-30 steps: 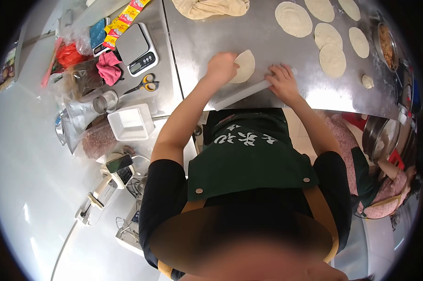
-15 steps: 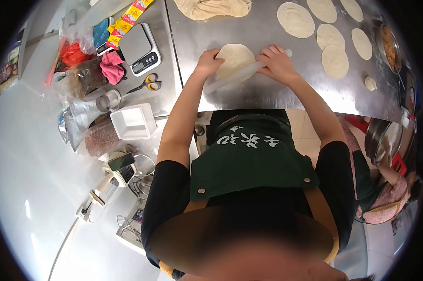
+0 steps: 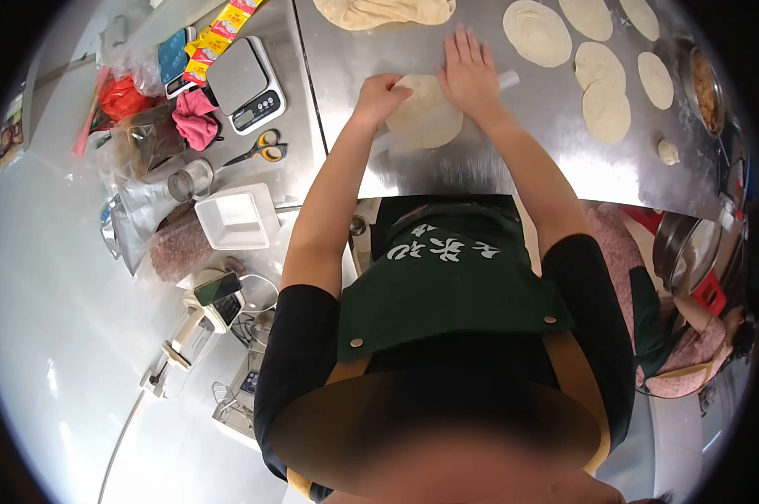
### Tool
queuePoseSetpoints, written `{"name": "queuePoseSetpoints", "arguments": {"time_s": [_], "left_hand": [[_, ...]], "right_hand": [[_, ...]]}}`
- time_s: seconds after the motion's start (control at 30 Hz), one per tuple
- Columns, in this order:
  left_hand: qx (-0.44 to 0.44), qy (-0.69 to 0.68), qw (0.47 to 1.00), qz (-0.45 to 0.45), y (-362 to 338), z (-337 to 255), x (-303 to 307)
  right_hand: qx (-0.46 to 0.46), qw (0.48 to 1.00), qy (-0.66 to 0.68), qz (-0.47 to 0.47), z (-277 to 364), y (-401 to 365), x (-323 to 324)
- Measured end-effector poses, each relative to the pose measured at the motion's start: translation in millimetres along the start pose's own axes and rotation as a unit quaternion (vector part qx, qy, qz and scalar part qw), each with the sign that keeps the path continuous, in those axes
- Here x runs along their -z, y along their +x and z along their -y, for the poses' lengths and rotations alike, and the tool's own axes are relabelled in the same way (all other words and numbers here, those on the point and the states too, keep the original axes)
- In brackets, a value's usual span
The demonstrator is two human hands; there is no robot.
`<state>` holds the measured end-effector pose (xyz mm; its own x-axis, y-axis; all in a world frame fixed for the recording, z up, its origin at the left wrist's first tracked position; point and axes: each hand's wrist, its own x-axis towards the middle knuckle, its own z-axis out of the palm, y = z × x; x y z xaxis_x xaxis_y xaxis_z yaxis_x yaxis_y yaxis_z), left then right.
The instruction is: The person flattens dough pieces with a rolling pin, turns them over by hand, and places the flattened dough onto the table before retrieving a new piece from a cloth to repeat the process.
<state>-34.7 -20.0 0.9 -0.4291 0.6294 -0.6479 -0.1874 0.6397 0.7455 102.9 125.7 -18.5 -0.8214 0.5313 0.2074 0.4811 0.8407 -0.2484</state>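
On the steel table in front of me lies a flat round of dough (image 3: 425,118). My left hand (image 3: 381,99) is closed on its upper left edge, thumb and fingers pinching it. A pale, translucent rolling pin (image 3: 509,80) slants across the round, blurred by motion over the dough. My right hand (image 3: 470,74) lies flat on the pin with its fingers stretched forward, and the palm covers part of it. Beyond my hands sits a large folded mass of dough (image 3: 383,12).
Several rolled dough rounds (image 3: 537,34) lie on the right, with a small dough lump (image 3: 667,151) and a bowl of filling (image 3: 705,92) near the edge. Left are a scale (image 3: 246,84), scissors (image 3: 266,149) and a white tray (image 3: 236,217). A co-worker (image 3: 690,353) bends at lower right.
My right hand has shifted left and forward along the rolling pin, and its fingers have straightened from a curl. My left hand stays at the dough's edge.
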Motion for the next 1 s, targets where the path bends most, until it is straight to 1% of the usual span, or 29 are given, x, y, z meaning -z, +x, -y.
{"name": "queuePoseSetpoints", "arguments": {"time_s": [0.03, 0.1, 0.13, 0.2, 0.23, 0.27, 0.33, 0.4, 0.43, 0.53, 0.57, 0.63, 0.7, 0.73, 0.83, 0.9, 0.93, 1.0], "left_hand": [[0.007, 0.011, 1.000, 0.012, 0.8, -3.2, 2.4], [-0.008, 0.128, 0.991, 0.046, 5.4, -11.3, 7.1], [-0.017, 0.183, 0.981, 0.061, 7.8, -13.7, 6.5], [-0.102, 0.289, 0.951, 0.033, 13.8, -1.2, 3.4], [-0.142, 0.341, 0.929, 0.018, 15.3, 3.1, 1.9], [-0.136, 0.382, 0.914, 0.009, 8.6, -8.0, -2.9], [-0.117, 0.464, 0.878, -0.006, -26.5, -40.2, -20.9], [-0.153, 0.455, 0.877, -0.023, -50.9, -50.0, -34.4], [-0.170, 0.452, 0.875, -0.031, -60.8, -53.7, -37.2], [-0.200, 0.290, 0.933, -0.072, -79.4, -65.3, -28.6], [-0.179, 0.297, 0.935, -0.072, -73.5, -59.8, -22.3], [-0.133, 0.306, 0.940, -0.069, -50.2, -28.0, -10.0], [-0.133, 0.334, 0.930, -0.070, -38.5, 8.4, -6.1], [-0.135, 0.350, 0.924, -0.070, -34.8, 11.4, -3.1], [-0.095, 0.331, 0.937, -0.049, -29.9, 12.6, 5.0], [-0.061, 0.291, 0.955, -0.022, -24.8, 11.7, 11.2], [-0.045, 0.270, 0.962, -0.009, -21.7, 11.8, 14.1], [-0.050, 0.153, 0.987, -0.002, -15.7, 19.0, 14.1]], "right_hand": [[0.007, 1.000, 0.000, 0.006, 1.8, -4.8, -0.2], [0.026, 1.000, -0.011, 0.010, -2.1, -10.1, 2.5], [0.027, 0.999, -0.007, 0.027, -5.3, -20.5, 7.7], [0.029, 0.998, 0.005, 0.062, -9.8, -58.6, 22.7], [0.047, 0.996, 0.027, 0.070, -14.2, -76.9, 28.9], [0.066, 0.994, 0.049, 0.076, -21.2, -93.6, 34.9], [0.092, 0.988, 0.075, 0.094, -33.0, -114.7, 48.4], [0.105, 0.985, 0.078, 0.112, -43.5, -123.6, 61.9], [0.098, 0.984, 0.085, 0.124, -47.6, -126.4, 67.2], [0.080, 0.981, 0.097, 0.149, -57.7, -129.1, 85.2], [0.078, 0.981, 0.096, 0.150, -60.5, -128.0, 91.8], [0.081, 0.982, 0.101, 0.139, -62.1, -119.8, 98.2], [0.092, 0.982, 0.115, 0.116, -56.1, -107.0, 95.9], [0.105, 0.980, 0.119, 0.116, -53.5, -97.7, 90.8], [0.139, 0.974, 0.128, 0.128, -45.4, -74.8, 72.7], [0.163, 0.968, 0.127, 0.142, -38.3, -61.7, 62.2], [0.150, 0.971, 0.116, 0.148, -32.6, -57.7, 59.1], [0.120, 0.976, 0.091, 0.158, -22.2, -50.9, 54.2]]}}
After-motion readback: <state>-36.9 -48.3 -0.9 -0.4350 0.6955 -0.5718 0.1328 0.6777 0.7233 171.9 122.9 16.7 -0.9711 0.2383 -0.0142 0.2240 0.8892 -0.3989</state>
